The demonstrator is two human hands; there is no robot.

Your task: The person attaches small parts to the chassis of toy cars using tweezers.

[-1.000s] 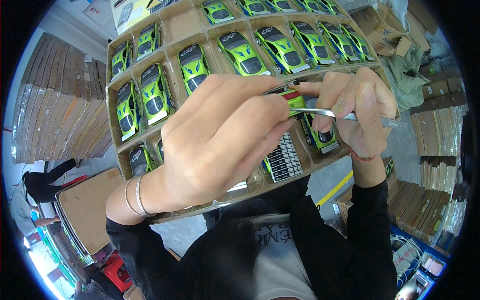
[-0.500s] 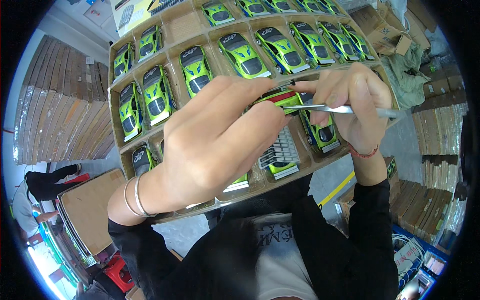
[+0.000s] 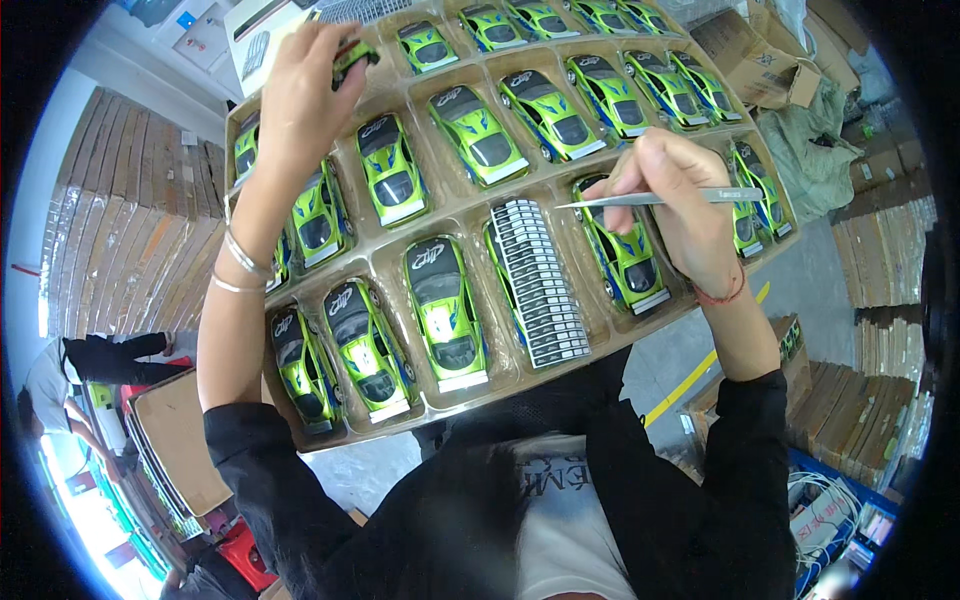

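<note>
In my left hand (image 3: 300, 105), raised over the far left of the tray, is a green toy car (image 3: 352, 58), partly covered by the fingers. My right hand (image 3: 680, 200) pinches metal tweezers (image 3: 735, 195), their tip pointing left above the right-hand part of the tray. A compartmented plastic tray (image 3: 382, 263) carries rows of green toy cars with black and blue markings, such as a near one (image 3: 445, 310). On one car in the nearest row lies a narrow sheet of black-and-white stickers (image 3: 545, 290). Beneath the tweezers sits another green car (image 3: 630, 260).
Flattened cardboard (image 3: 130, 210) is stacked along the left, with more cardboard stacks (image 3: 870, 260) at the right. An open carton (image 3: 755, 60) stands beyond the tray's far right. Another person (image 3: 60, 370) is at the far left. A yellow line (image 3: 690, 385) marks the floor.
My left hand has moved from the tray's middle to its far left, carrying the car. My right hand still holds the tweezers, now away from that car, and the sticker sheet shows fully.
</note>
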